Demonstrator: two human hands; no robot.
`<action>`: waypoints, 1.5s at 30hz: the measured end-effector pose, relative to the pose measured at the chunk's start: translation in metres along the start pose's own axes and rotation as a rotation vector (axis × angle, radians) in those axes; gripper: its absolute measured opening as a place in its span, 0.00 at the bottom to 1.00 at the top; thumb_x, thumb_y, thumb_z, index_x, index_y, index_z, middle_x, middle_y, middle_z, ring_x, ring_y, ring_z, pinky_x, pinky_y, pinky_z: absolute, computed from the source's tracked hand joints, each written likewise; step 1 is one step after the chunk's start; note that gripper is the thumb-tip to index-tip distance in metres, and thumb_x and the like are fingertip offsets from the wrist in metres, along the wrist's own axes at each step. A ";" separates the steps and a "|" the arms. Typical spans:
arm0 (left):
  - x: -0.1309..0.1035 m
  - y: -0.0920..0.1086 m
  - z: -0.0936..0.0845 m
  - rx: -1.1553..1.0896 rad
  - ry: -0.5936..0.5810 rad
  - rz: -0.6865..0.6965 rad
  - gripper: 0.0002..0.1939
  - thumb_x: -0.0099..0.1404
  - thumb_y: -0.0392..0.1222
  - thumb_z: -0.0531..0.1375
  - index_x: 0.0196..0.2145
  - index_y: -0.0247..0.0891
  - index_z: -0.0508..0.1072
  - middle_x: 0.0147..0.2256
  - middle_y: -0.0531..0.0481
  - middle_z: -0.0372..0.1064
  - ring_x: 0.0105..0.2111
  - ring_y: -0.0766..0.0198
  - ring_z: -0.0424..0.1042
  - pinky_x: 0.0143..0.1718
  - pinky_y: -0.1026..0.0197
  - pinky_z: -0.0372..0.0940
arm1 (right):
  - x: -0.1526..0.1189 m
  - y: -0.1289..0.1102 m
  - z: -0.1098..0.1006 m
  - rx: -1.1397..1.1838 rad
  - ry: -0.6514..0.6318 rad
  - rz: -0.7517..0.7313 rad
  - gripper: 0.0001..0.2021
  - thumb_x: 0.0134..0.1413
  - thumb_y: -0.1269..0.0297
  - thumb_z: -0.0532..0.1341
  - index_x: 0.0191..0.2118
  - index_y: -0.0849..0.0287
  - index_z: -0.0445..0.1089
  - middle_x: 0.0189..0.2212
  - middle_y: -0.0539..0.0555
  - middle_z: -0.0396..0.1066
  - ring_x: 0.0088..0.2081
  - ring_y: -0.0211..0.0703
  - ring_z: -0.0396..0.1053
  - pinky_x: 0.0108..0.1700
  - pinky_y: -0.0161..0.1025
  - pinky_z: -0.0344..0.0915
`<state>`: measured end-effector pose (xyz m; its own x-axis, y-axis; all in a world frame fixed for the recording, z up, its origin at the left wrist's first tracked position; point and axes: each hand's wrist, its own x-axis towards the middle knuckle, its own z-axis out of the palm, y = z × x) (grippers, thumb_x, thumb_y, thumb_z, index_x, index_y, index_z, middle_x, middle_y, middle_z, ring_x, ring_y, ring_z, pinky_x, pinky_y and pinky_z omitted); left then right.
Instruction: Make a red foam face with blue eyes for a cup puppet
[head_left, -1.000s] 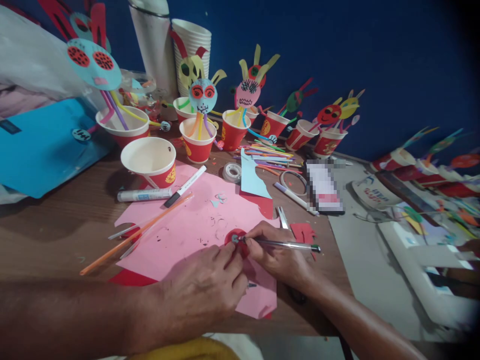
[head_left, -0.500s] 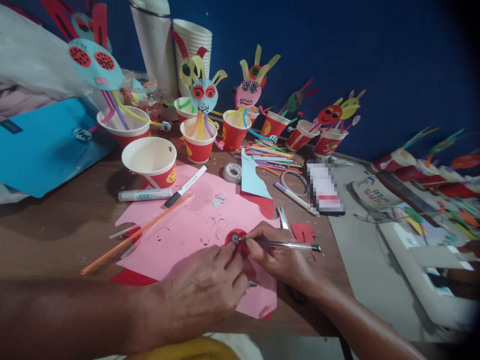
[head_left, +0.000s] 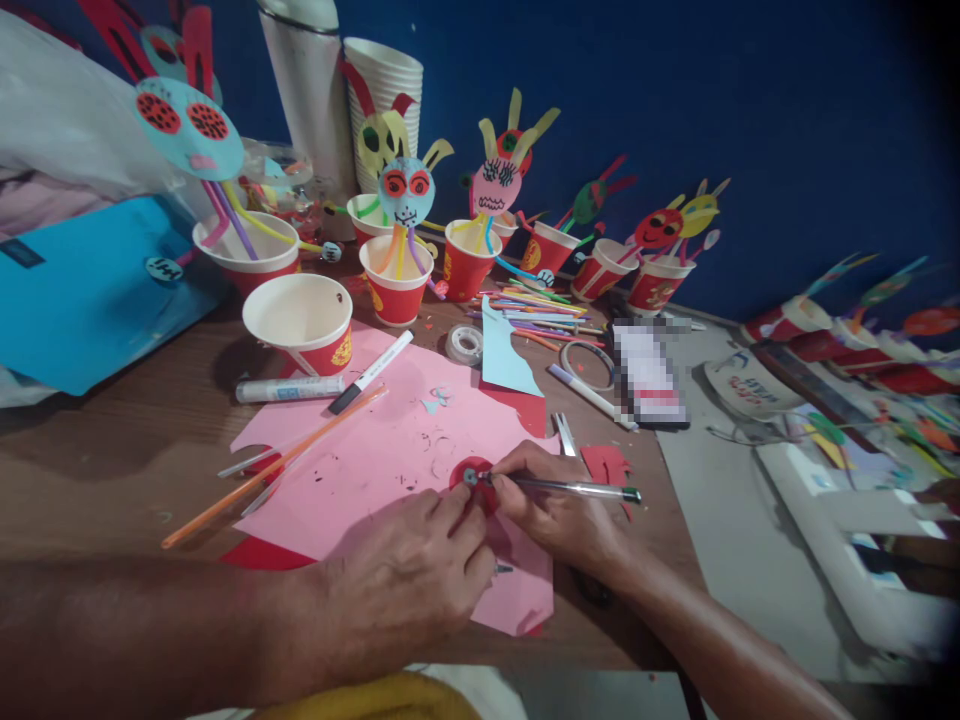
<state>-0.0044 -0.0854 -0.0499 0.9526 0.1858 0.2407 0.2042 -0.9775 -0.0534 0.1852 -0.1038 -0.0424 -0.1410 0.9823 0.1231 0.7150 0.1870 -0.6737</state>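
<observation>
My right hand (head_left: 546, 505) pinches a clear-barrelled pen (head_left: 574, 488), its tip at a small red paper disc (head_left: 457, 468). A small blue-grey piece of paper (head_left: 471, 476) with dark marks lies on the disc. With curled fingers, my left hand (head_left: 427, 560) grips the disc's near edge against the pink paper (head_left: 382, 450) underneath. A dark pointed tip (head_left: 504, 569) pokes out beside my left hand; the rest of it is hidden. Scissors (head_left: 565, 435) lie partly under my right hand.
An orange straw (head_left: 277, 465), a marker (head_left: 371, 373), a glue tube (head_left: 291, 389) and a tape roll (head_left: 465, 345) lie around the pink paper. Paper cups (head_left: 298, 320) with straw-and-paper figures stand behind. A phone (head_left: 649, 375) lies at right, a blue folder (head_left: 105, 290) at left.
The pen tip has shifted very slightly on the small blue-grey piece. Both hands stay in nearly the same place.
</observation>
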 end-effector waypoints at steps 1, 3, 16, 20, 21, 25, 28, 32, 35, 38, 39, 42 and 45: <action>0.000 0.000 0.000 -0.002 0.002 0.002 0.07 0.61 0.35 0.55 0.37 0.32 0.70 0.39 0.41 0.72 0.42 0.51 0.70 0.41 0.52 0.65 | 0.000 0.000 0.000 0.000 -0.001 0.005 0.07 0.54 0.64 0.56 0.29 0.59 0.69 0.23 0.51 0.73 0.24 0.36 0.69 0.26 0.32 0.63; 0.000 0.000 0.000 -0.002 0.006 -0.001 0.07 0.61 0.35 0.55 0.37 0.33 0.70 0.39 0.41 0.72 0.42 0.50 0.69 0.40 0.52 0.65 | 0.000 0.000 0.000 0.008 -0.006 0.008 0.07 0.54 0.64 0.56 0.29 0.59 0.69 0.22 0.50 0.72 0.23 0.36 0.68 0.25 0.31 0.63; -0.002 0.000 0.002 -0.003 -0.048 -0.020 0.05 0.63 0.36 0.55 0.37 0.33 0.69 0.45 0.38 0.69 0.44 0.51 0.69 0.36 0.54 0.65 | 0.004 0.013 -0.003 0.473 0.303 0.160 0.01 0.53 0.68 0.57 0.33 0.57 0.65 0.22 0.47 0.69 0.22 0.34 0.67 0.25 0.32 0.65; -0.003 -0.003 0.002 -0.016 -0.056 0.019 0.06 0.63 0.38 0.55 0.38 0.34 0.68 0.47 0.36 0.67 0.47 0.50 0.67 0.38 0.54 0.64 | 0.012 0.028 -0.021 0.533 0.513 0.159 0.04 0.55 0.65 0.57 0.37 0.56 0.64 0.27 0.49 0.69 0.27 0.36 0.68 0.32 0.36 0.67; -0.004 -0.003 0.002 -0.018 -0.058 0.024 0.06 0.63 0.38 0.55 0.38 0.34 0.68 0.47 0.36 0.67 0.47 0.50 0.67 0.38 0.54 0.64 | 0.014 0.033 -0.025 0.529 0.547 0.171 0.05 0.55 0.64 0.57 0.39 0.56 0.63 0.28 0.49 0.69 0.28 0.36 0.68 0.33 0.36 0.67; -0.005 -0.004 0.006 -0.021 -0.039 0.036 0.05 0.63 0.36 0.56 0.37 0.34 0.68 0.48 0.37 0.67 0.48 0.50 0.66 0.38 0.54 0.63 | 0.016 0.052 -0.037 0.494 0.648 0.182 0.08 0.56 0.63 0.56 0.42 0.55 0.62 0.32 0.50 0.70 0.28 0.36 0.68 0.33 0.36 0.68; -0.005 -0.004 0.008 -0.009 0.009 0.044 0.05 0.62 0.36 0.56 0.36 0.33 0.68 0.49 0.34 0.66 0.49 0.47 0.65 0.39 0.52 0.63 | 0.018 0.058 -0.040 0.506 0.677 0.197 0.07 0.56 0.62 0.56 0.40 0.55 0.62 0.31 0.50 0.70 0.27 0.36 0.69 0.33 0.37 0.68; -0.003 -0.003 0.006 0.012 0.013 0.037 0.04 0.62 0.37 0.56 0.34 0.33 0.68 0.48 0.33 0.66 0.48 0.47 0.66 0.38 0.52 0.64 | 0.016 0.046 -0.038 0.562 0.612 0.229 0.06 0.53 0.64 0.58 0.37 0.57 0.62 0.25 0.47 0.72 0.26 0.36 0.70 0.32 0.36 0.68; -0.002 -0.002 0.005 0.025 0.020 0.046 0.04 0.62 0.37 0.56 0.34 0.33 0.68 0.46 0.34 0.67 0.47 0.47 0.67 0.37 0.53 0.65 | 0.008 0.030 -0.029 0.453 0.449 0.254 0.05 0.52 0.64 0.59 0.31 0.59 0.64 0.21 0.48 0.70 0.25 0.37 0.70 0.29 0.35 0.67; -0.002 -0.001 0.006 0.022 0.020 0.042 0.05 0.62 0.36 0.56 0.35 0.33 0.68 0.44 0.36 0.69 0.46 0.47 0.68 0.35 0.52 0.66 | 0.000 0.017 -0.017 0.295 0.288 0.199 0.04 0.51 0.64 0.60 0.29 0.59 0.66 0.22 0.48 0.70 0.24 0.37 0.68 0.27 0.33 0.64; -0.002 -0.001 0.007 0.017 0.013 0.033 0.05 0.62 0.37 0.56 0.36 0.33 0.68 0.44 0.36 0.69 0.45 0.47 0.68 0.35 0.52 0.66 | -0.002 0.013 -0.013 0.258 0.247 0.161 0.04 0.51 0.65 0.60 0.28 0.58 0.66 0.22 0.48 0.70 0.24 0.36 0.67 0.26 0.32 0.64; -0.002 0.000 0.007 0.005 0.003 0.007 0.04 0.62 0.35 0.55 0.35 0.34 0.68 0.42 0.38 0.70 0.44 0.47 0.69 0.36 0.51 0.67 | -0.002 0.007 -0.005 0.199 0.140 0.080 0.03 0.50 0.69 0.59 0.27 0.58 0.66 0.22 0.48 0.69 0.25 0.35 0.66 0.27 0.31 0.63; -0.002 0.000 0.005 -0.001 0.011 -0.001 0.04 0.61 0.34 0.55 0.35 0.33 0.69 0.40 0.39 0.71 0.43 0.50 0.70 0.39 0.52 0.66 | 0.000 0.004 -0.002 0.184 0.086 0.067 0.02 0.49 0.70 0.58 0.27 0.59 0.67 0.23 0.49 0.70 0.25 0.36 0.67 0.27 0.32 0.64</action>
<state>-0.0050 -0.0852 -0.0548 0.9499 0.1853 0.2517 0.2046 -0.9774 -0.0527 0.1891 -0.1029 -0.0435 -0.0324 0.9910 0.1300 0.5828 0.1244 -0.8031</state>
